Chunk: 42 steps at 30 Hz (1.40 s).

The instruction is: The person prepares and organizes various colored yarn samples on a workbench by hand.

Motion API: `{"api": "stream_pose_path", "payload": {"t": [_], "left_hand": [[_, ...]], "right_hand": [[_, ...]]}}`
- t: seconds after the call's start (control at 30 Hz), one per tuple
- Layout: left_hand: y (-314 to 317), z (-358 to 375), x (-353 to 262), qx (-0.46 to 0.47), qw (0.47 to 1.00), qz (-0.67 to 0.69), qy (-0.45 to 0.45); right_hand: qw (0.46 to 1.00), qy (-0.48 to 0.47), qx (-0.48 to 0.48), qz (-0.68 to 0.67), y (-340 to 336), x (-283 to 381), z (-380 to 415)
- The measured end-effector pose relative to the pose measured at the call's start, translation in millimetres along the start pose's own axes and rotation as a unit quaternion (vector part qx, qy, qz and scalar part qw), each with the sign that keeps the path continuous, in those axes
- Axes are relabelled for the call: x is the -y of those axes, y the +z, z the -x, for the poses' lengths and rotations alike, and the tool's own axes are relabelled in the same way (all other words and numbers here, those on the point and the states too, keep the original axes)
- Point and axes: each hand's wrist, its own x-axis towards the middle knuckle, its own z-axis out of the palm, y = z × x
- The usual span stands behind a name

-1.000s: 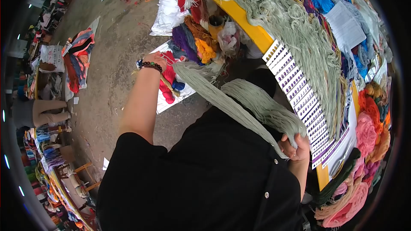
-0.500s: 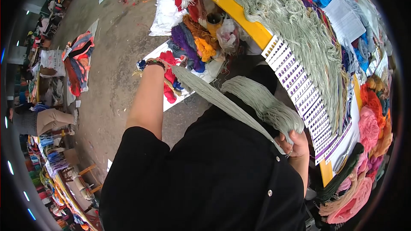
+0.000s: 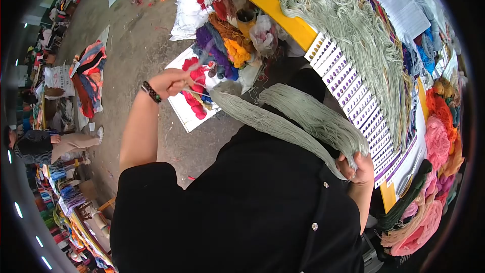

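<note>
A grey-green skein of yarn (image 3: 268, 117) stretches in two bundles across the front of my black shirt. My right hand (image 3: 357, 168) is closed round its lower right end, with the fingers among the strands. At the upper left, my left hand (image 3: 174, 82) wears a beaded bracelet and is closed in a pinch. Thin loose strands of the same yarn run from its fingers to the skein's left end, partly blurred. The skein's left end hangs loose above the colourful yarn on the floor.
A yellow-edged table (image 3: 288, 15) to the right bears a heap of grey-green yarn (image 3: 348, 30), a shade card (image 3: 348, 91) and scissors (image 3: 405, 184). Pink yarn (image 3: 417, 232) hangs at its end. Coloured yarn (image 3: 194, 88) lies on a white sheet. Another person (image 3: 45, 146) stands far left.
My left hand has moved left and slightly down, away from the skein, drawing out thin strands. The skein's left end now sags free. My right hand has shifted slightly right.
</note>
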Motion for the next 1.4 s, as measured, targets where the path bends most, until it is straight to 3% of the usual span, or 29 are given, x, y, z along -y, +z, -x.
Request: {"api": "stream_pose_path", "payload": {"t": [0.1, 0.17, 0.2, 0.23, 0.27, 0.33, 0.4, 0.47, 0.53, 0.77, 1.0, 1.07, 1.17, 1.2, 1.4], "left_hand": [[27.0, 10.4, 6.9, 0.055, 0.991, -0.115, -0.030], [29.9, 21.4, 14.4, 0.095, 0.991, -0.033, -0.084], [21.6, 19.2, 24.8, 0.125, 0.987, 0.071, -0.074], [26.0, 16.3, 31.1, 0.124, 0.987, 0.072, -0.074], [36.0, 13.1, 37.2, 0.105, 0.976, 0.188, 0.041], [33.4, 4.2, 51.5, 0.084, 0.937, 0.300, 0.156], [11.8, -6.7, 69.8, 0.125, 0.890, 0.367, 0.240], [20.5, -2.3, 63.3, 0.079, 0.896, 0.371, 0.228], [37.3, 4.0, 54.7, -0.073, 0.909, 0.360, 0.197], [45.7, -5.3, 55.8, -0.032, 0.898, 0.359, 0.253], [47.5, -9.7, 54.7, -0.031, 0.905, 0.368, 0.210], [40.5, -18.7, 62.0, -0.091, 0.882, 0.414, 0.204], [21.2, -22.0, 66.2, -0.067, 0.864, 0.460, 0.194], [20.3, -25.2, 66.5, -0.180, 0.841, 0.484, 0.162], [8.1, -31.8, 65.8, -0.229, 0.860, 0.436, 0.133]], "right_hand": [[0.999, -0.023, 0.012, 0.027, 1.1, -2.3, -4.0], [1.000, -0.015, 0.010, 0.023, 0.0, -2.2, -4.2], [1.000, -0.009, 0.013, 0.018, -0.4, -2.0, -4.8], [1.000, -0.003, 0.017, 0.012, -0.7, -1.9, -5.8], [1.000, -0.002, 0.017, 0.012, -0.8, -2.2, -6.5], [1.000, 0.004, 0.013, 0.011, -0.6, -1.9, -6.8], [1.000, 0.010, 0.012, 0.001, 0.1, 0.1, -7.1], [1.000, 0.016, 0.011, -0.010, -0.6, 0.4, -6.7], [1.000, 0.006, 0.004, -0.011, -2.6, -1.7, -5.8], [1.000, -0.015, 0.001, -0.013, -7.3, -5.5, -3.2], [0.999, -0.015, -0.019, -0.027, -5.8, -5.6, 0.8], [0.999, -0.019, -0.022, -0.022, -5.2, -5.5, 1.1], [0.999, -0.021, -0.015, -0.025, -5.2, -5.0, 1.3], [0.999, -0.009, -0.023, -0.020, -5.4, -4.5, 2.1], [0.999, 0.000, -0.035, -0.020, -2.7, -3.3, 3.8]]}}
